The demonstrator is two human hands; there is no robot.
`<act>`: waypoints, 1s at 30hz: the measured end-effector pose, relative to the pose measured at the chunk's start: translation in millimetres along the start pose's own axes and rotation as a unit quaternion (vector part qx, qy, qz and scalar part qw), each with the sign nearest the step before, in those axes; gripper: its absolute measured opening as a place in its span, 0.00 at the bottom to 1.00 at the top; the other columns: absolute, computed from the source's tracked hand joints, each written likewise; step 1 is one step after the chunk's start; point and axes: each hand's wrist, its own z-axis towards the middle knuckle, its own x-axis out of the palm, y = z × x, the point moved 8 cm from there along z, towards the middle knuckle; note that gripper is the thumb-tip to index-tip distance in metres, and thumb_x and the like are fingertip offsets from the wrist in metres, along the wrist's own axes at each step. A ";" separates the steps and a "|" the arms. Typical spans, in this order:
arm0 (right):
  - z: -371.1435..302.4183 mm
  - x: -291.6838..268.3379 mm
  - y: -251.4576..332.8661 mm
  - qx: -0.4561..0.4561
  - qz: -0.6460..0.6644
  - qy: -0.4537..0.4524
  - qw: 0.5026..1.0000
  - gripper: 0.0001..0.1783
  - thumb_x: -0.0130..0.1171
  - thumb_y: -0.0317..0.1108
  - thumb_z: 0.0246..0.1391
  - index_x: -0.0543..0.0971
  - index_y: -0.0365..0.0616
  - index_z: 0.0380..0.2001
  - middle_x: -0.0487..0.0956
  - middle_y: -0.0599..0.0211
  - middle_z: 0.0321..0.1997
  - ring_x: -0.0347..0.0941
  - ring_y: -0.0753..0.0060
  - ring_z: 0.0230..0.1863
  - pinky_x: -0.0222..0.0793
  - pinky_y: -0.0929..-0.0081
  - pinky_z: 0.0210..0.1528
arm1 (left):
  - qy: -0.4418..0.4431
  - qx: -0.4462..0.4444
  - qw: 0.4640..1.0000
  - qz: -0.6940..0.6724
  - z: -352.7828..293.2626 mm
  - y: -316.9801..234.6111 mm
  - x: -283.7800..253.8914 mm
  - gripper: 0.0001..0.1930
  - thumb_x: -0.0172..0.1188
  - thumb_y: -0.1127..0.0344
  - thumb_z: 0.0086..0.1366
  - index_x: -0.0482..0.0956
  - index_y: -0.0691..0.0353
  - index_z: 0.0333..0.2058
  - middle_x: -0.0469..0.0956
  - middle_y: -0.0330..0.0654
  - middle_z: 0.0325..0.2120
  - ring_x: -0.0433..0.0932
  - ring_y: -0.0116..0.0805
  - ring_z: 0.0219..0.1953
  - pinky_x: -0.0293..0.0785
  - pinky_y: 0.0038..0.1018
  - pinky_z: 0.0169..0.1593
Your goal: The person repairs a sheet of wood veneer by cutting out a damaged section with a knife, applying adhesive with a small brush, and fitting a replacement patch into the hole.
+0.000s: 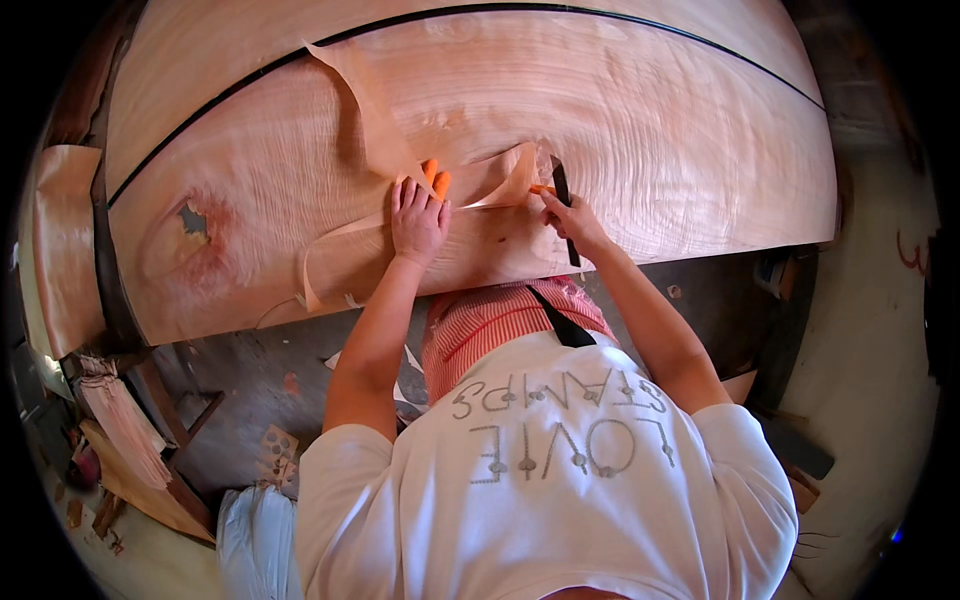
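Observation:
A broad sheet of pale wood veneer (680, 150) with wavy grain lies in front of me. My left hand (420, 228) rests flat on it with fingers stretched out, and orange covers sit on some fingertips. Under and beside these fingers lie loose veneer pieces: a long pointed strip (368, 105) reaching away and a curled strip (345, 248) to the left. In my right hand (578, 222) is a narrow dark flat blade (561, 180), held tilted above the sheet. An orange cover shows on one right finger. Between the hands a torn piece of veneer (515, 182) stands partly raised.
A ragged hole (192, 220) with a reddish patch around it marks the sheet's left part. A black strip (270, 68) curves across the far side. Further veneer (68, 240) stands at the left, above bundled strips (125, 420). A pale plastic bag (257, 535) sits low at left.

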 end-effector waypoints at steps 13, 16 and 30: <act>92.6 8.5 97.3 -0.035 0.468 0.034 0.882 0.05 0.52 0.35 0.52 0.70 0.47 0.28 0.75 0.71 0.26 0.48 0.87 0.12 0.43 0.88 0.14 | -0.007 0.003 0.999 -0.031 9.1 -3.8 -10.4 0.19 0.49 0.61 0.58 0.71 0.55 0.49 0.61 0.40 0.56 0.56 0.38 0.60 0.49 0.40 0.60; 77.6 -5.1 97.0 -0.092 0.475 -0.065 0.873 0.07 0.49 0.36 0.55 0.72 0.49 0.35 0.75 0.69 0.29 0.49 0.86 0.12 0.47 0.85 0.15 | -0.006 -0.008 0.999 -0.040 6.5 1.4 -10.1 0.19 0.48 0.61 0.58 0.71 0.55 0.49 0.61 0.40 0.56 0.56 0.38 0.60 0.49 0.40 0.60; -227.0 60.5 262.6 -0.335 0.254 0.254 0.871 0.12 0.41 0.42 0.56 0.68 0.45 0.32 0.64 0.67 0.24 0.64 0.73 0.17 0.65 0.76 0.16 | 0.050 -0.052 0.996 0.046 18.4 15.2 -23.5 0.36 0.55 0.47 0.51 0.60 0.57 0.56 0.62 0.45 0.54 0.63 0.46 0.52 0.44 0.43 0.62</act>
